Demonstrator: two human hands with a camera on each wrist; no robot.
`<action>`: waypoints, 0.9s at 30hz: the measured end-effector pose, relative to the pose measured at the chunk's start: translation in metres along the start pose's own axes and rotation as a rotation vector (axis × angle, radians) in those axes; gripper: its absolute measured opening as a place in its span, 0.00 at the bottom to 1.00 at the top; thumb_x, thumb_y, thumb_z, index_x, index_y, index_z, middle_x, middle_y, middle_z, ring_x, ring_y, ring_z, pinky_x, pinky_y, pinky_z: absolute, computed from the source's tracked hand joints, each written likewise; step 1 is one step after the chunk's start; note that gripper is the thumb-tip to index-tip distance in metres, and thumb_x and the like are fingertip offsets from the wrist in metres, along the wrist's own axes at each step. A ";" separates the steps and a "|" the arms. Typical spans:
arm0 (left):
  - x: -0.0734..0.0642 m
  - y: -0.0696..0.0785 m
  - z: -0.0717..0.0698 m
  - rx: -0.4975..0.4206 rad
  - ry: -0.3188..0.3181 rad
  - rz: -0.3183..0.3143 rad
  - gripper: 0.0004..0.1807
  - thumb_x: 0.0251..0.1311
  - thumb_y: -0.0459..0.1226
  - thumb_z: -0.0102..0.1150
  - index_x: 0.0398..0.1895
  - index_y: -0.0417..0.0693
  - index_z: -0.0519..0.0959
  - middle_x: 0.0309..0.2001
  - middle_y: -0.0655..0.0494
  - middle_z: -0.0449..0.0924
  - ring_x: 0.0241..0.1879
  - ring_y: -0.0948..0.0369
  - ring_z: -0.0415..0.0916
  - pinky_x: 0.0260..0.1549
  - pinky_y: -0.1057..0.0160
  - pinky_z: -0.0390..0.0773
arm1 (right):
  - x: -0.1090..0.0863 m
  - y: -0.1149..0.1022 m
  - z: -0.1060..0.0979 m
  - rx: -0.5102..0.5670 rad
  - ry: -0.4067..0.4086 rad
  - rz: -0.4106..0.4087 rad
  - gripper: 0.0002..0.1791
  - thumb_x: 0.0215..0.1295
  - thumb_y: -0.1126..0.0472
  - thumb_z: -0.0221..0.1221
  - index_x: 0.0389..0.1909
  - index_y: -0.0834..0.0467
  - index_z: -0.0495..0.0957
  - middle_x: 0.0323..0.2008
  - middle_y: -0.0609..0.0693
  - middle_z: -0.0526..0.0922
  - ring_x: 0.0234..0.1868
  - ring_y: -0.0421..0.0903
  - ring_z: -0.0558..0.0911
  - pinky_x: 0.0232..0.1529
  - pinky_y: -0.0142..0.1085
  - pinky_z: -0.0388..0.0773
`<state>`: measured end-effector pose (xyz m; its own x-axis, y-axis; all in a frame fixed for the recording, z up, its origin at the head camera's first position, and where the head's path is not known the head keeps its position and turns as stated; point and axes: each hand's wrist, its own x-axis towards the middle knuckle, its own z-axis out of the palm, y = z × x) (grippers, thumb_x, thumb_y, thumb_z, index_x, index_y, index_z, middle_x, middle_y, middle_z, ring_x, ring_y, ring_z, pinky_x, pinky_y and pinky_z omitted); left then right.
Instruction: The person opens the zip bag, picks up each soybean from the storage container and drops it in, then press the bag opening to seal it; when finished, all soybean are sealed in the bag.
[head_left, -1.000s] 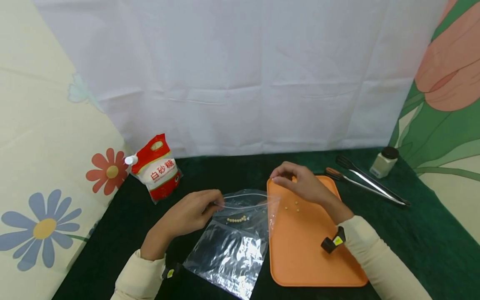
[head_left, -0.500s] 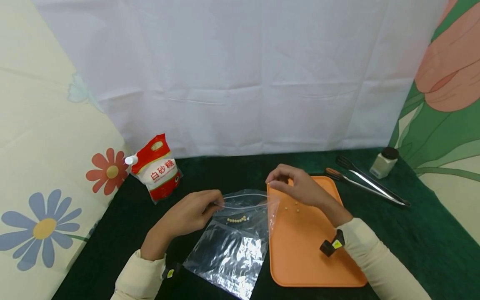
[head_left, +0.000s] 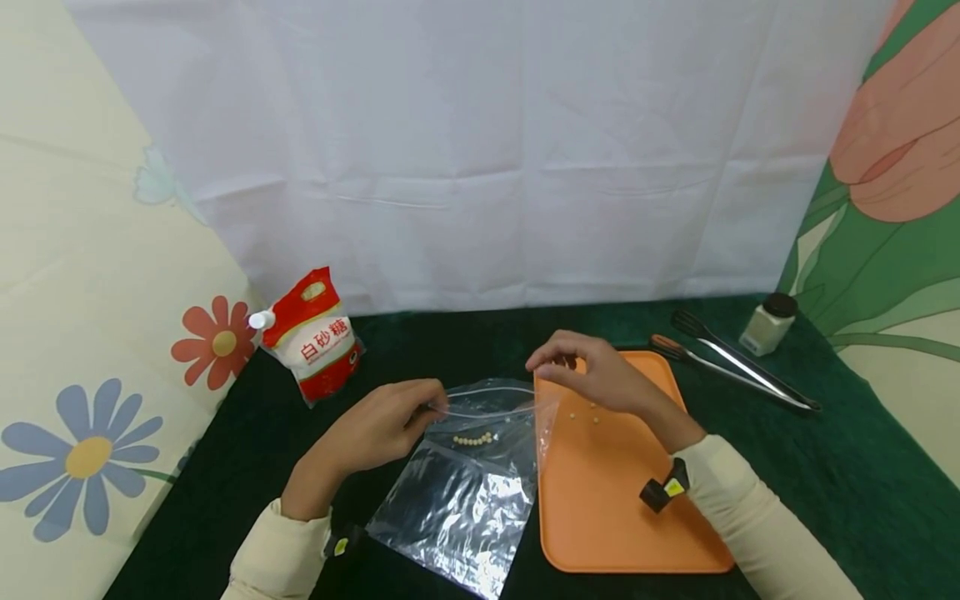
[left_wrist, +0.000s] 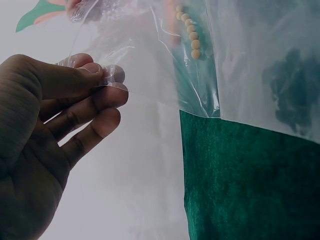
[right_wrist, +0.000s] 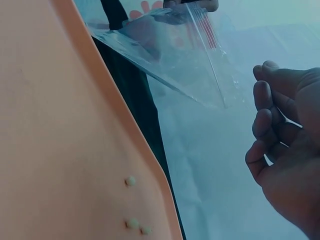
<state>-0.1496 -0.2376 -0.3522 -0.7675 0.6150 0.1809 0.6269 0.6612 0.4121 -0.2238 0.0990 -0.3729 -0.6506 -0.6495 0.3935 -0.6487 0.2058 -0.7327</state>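
Observation:
My left hand point(head_left: 390, 421) pinches the left side of the mouth of a clear zip-lock bag point(head_left: 480, 492) between thumb and fingers. Inside the bag, close below the zip strip, lies a short row of small round pale-yellow beans point(head_left: 471, 439), perhaps soybeans. The left wrist view shows these beans point(left_wrist: 192, 36) through the plastic. My right hand point(head_left: 592, 375) hovers over the tray's far left corner, thumb and index fingertips together, near the bag's right edge. I cannot tell whether something tiny sits between them. Three loose beans point(right_wrist: 131, 223) lie on the orange tray point(head_left: 622, 508).
At the back left stands a red and white sugar bag point(head_left: 318, 342) with a white spout cap. Metal tongs point(head_left: 738, 364) lie right of the tray, and a dark-lidded jar point(head_left: 768, 325) stands behind them. A dark green cloth point(head_left: 847, 433) covers the table.
My right hand has moved slightly left toward the bag's mouth. The left hand and the bag keep their place, and the beans on the tray have not moved.

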 end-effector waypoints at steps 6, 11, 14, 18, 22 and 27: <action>0.000 0.000 0.000 -0.004 0.000 -0.002 0.10 0.65 0.29 0.63 0.42 0.53 0.78 0.39 0.61 0.82 0.33 0.68 0.74 0.40 0.64 0.82 | -0.003 0.009 -0.012 -0.092 0.009 0.088 0.08 0.74 0.55 0.58 0.48 0.47 0.84 0.37 0.43 0.77 0.35 0.45 0.72 0.36 0.40 0.70; -0.001 0.001 0.000 0.002 0.004 0.000 0.10 0.64 0.29 0.63 0.42 0.53 0.78 0.39 0.61 0.82 0.32 0.68 0.73 0.40 0.64 0.82 | -0.012 0.022 -0.032 -0.168 -0.028 0.196 0.09 0.72 0.49 0.59 0.47 0.45 0.83 0.39 0.40 0.80 0.36 0.45 0.74 0.36 0.38 0.72; 0.000 0.001 0.000 0.002 0.003 0.005 0.10 0.64 0.29 0.63 0.42 0.53 0.78 0.39 0.61 0.82 0.32 0.67 0.73 0.39 0.64 0.82 | -0.019 0.032 -0.045 -0.167 -0.044 0.248 0.10 0.71 0.50 0.60 0.47 0.48 0.84 0.42 0.40 0.82 0.39 0.45 0.77 0.42 0.40 0.76; 0.001 0.000 0.000 0.000 0.000 0.010 0.09 0.65 0.30 0.63 0.42 0.54 0.77 0.39 0.59 0.82 0.32 0.67 0.73 0.39 0.64 0.82 | -0.030 0.046 -0.061 -0.185 -0.070 0.283 0.11 0.71 0.51 0.61 0.47 0.51 0.85 0.44 0.42 0.83 0.42 0.45 0.78 0.45 0.42 0.77; 0.001 -0.001 0.001 0.002 0.004 0.008 0.10 0.64 0.30 0.63 0.42 0.54 0.78 0.39 0.60 0.82 0.32 0.68 0.73 0.39 0.64 0.82 | -0.039 0.058 -0.072 -0.208 -0.107 0.323 0.08 0.70 0.54 0.63 0.45 0.51 0.85 0.44 0.44 0.83 0.41 0.46 0.77 0.43 0.43 0.76; 0.000 -0.001 0.003 0.003 0.012 0.006 0.11 0.63 0.29 0.64 0.41 0.55 0.78 0.38 0.63 0.81 0.32 0.68 0.73 0.39 0.65 0.82 | -0.046 0.069 -0.076 -0.267 -0.153 0.382 0.05 0.68 0.58 0.65 0.42 0.50 0.85 0.42 0.44 0.83 0.41 0.45 0.77 0.45 0.43 0.75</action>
<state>-0.1502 -0.2368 -0.3548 -0.7654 0.6137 0.1937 0.6317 0.6592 0.4080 -0.2689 0.1988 -0.3996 -0.8092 -0.5871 0.0230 -0.4663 0.6179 -0.6331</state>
